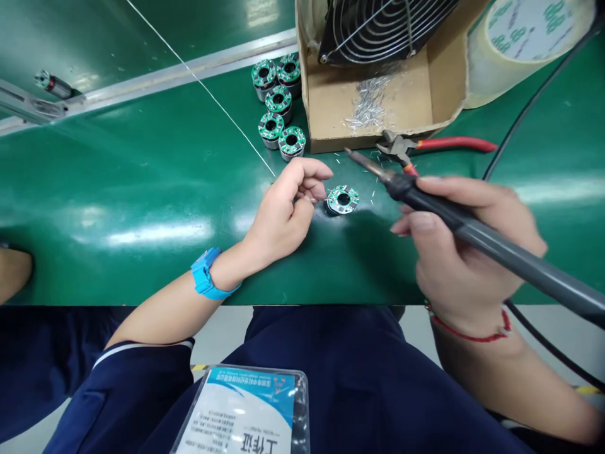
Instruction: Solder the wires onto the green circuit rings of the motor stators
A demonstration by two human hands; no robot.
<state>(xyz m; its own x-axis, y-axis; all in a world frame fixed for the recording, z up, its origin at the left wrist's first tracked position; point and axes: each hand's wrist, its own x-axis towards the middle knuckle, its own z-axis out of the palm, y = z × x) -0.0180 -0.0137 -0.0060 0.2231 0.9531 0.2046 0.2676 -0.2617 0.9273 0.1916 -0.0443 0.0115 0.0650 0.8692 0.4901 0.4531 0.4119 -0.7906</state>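
Note:
My right hand grips a soldering iron like a pen. Its bare tip points up and left, above the table and apart from the board. My left hand has its fingers curled together beside a round motor part with a green ring-shaped circuit board on top. A thin pale solder wire runs from the upper left into this hand; its end among the fingers is hard to make out. Small cut wire bits lie around the part.
Several similar motor parts stand in a cluster left of a cardboard box holding a fan and clipped leads. Red-handled cutters lie before the box, near tape rolls and a black cable. Another person's arm rests far left.

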